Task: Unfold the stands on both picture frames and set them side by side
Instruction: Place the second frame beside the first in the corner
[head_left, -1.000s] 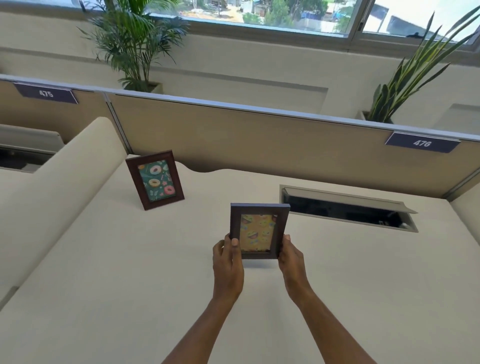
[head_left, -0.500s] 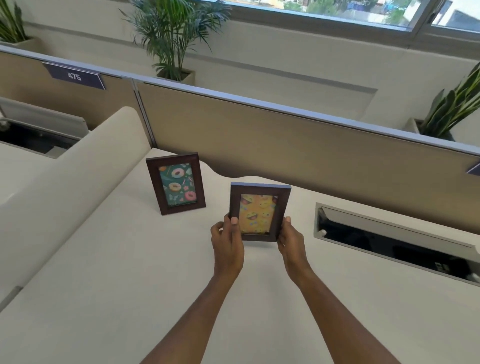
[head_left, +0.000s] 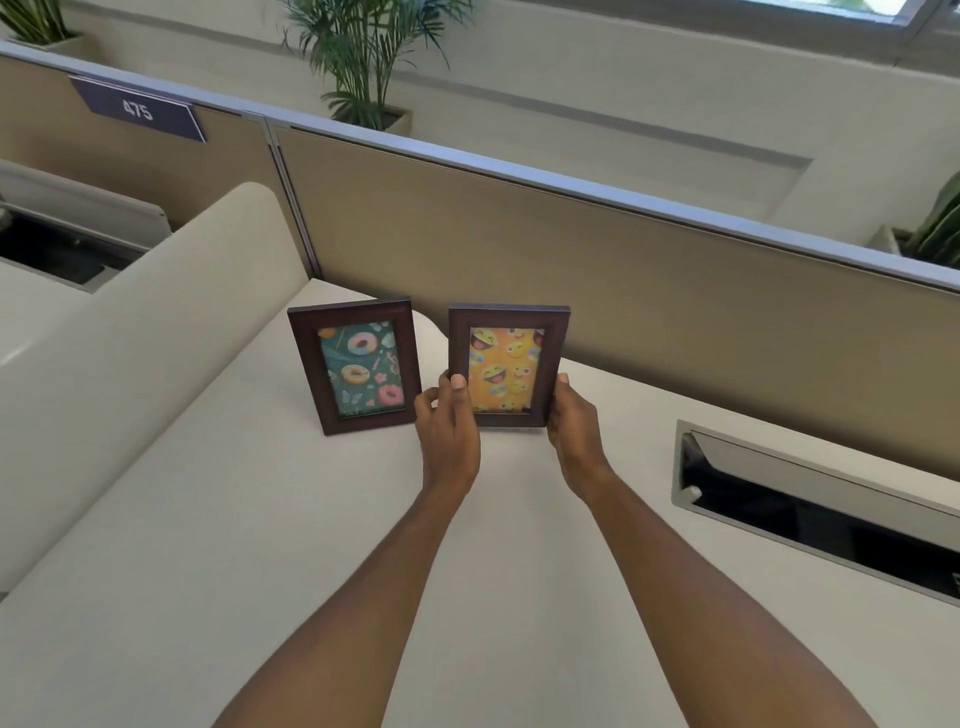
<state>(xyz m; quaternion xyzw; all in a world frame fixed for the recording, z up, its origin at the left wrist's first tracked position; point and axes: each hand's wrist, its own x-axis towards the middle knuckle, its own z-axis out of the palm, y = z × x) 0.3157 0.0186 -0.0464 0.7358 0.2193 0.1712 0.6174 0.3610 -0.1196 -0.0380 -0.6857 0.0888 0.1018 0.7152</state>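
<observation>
Two dark brown picture frames are on the cream desk (head_left: 218, 519). The donut frame (head_left: 356, 365), with a green picture, stands upright by itself, leaning back slightly. Just to its right is the emoji frame (head_left: 506, 364), with an orange picture, held upright and facing me. My left hand (head_left: 448, 431) grips its lower left edge, thumb on the front. My right hand (head_left: 574, 423) grips its lower right edge. A narrow gap separates the two frames. Whether the emoji frame's base touches the desk is hidden by my hands. Both stands are behind the frames, out of sight.
A tan partition panel (head_left: 597, 260) runs behind the frames. An open cable trough (head_left: 810, 499) is cut into the desk at the right. A curved cream divider (head_left: 130, 332) rises on the left. Potted plants (head_left: 363, 57) stand beyond the partition.
Both hands have carried the emoji frame forward and to the left, close beside the donut frame. The donut frame has not moved on the desk; my view has shifted left and nearer.
</observation>
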